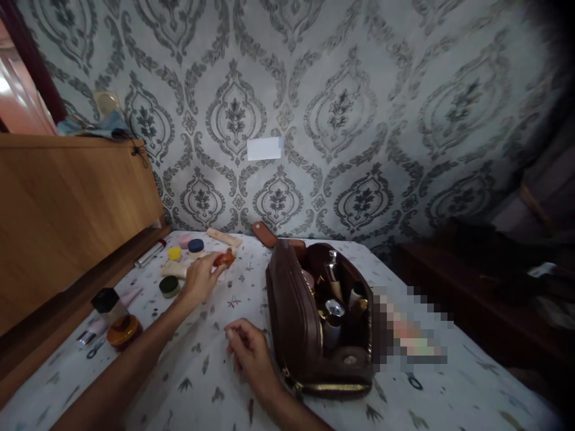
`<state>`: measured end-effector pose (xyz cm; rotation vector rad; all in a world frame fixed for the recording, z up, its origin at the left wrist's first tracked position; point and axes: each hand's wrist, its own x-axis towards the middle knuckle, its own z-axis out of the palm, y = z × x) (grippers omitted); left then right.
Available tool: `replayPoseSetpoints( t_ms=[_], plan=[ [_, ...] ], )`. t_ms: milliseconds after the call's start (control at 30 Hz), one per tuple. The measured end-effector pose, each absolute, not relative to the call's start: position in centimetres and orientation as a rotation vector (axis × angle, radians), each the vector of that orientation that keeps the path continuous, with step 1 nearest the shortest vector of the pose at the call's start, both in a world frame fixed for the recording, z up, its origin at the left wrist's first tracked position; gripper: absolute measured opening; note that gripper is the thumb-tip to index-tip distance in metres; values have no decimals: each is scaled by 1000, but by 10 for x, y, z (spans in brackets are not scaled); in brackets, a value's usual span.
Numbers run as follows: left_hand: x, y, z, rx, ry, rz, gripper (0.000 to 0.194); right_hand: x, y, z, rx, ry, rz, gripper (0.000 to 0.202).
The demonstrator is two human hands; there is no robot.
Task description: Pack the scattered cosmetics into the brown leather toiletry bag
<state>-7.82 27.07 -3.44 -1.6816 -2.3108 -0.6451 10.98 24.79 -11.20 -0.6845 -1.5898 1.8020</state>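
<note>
My left hand [201, 279] reaches to the far left part of the bed-like surface, its fingers closed on a small amber-orange item [225, 258] whose exact kind is unclear. Around that hand lie a dark-lidded jar [169, 286], a cream-coloured tube [173, 269], a yellow-capped pot [174, 253] and a blue-lidded jar [196, 245]. Left of the dark brown cosmetic bag [294, 317], my right hand [250, 354] hovers with loosely bent fingers and nothing visible in them. The bag stands unzipped, with several bottles inside, among them one with a clear faceted cap [334, 309].
A black-capped bottle [108, 305] and an amber round container [124, 333] stand at left. A silvery tube [150, 254] lies near the wooden cabinet [76, 221]. Behind the bag rests a brown strap [264, 234], close to the patterned wall [278, 90]. A blurred patch is at right.
</note>
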Motion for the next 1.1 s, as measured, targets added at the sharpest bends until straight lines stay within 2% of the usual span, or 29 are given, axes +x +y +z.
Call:
replayPoseSetpoints(
  t_ms=[133, 233, 467, 600, 833, 1100],
  plan=[
    [-57, 225, -54, -1764, -2068, -792, 28, 109, 251, -113, -673, -1424, 1858, 62],
    [-44, 202, -66, -1834, -1890, -749, 29, 107, 252, -115, -659, -1270, 1902, 65],
    [-22, 179, -93, -1965, -1659, -674, 29, 106, 253, -117, -543, -1080, 1992, 50],
    [-17, 174, -96, -2042, -1747, -775, 30, 106, 253, -118, -521, -1050, 2008, 46],
    [-28, 175, -97, -2105, -2016, -1181, 42, 106, 255, -117, -480, -1046, 2024, 40],
    [-28, 175, -98, -2183, -2138, -1315, 47, 104, 255, -121, -447, -1126, 1941, 42]
  ],
)
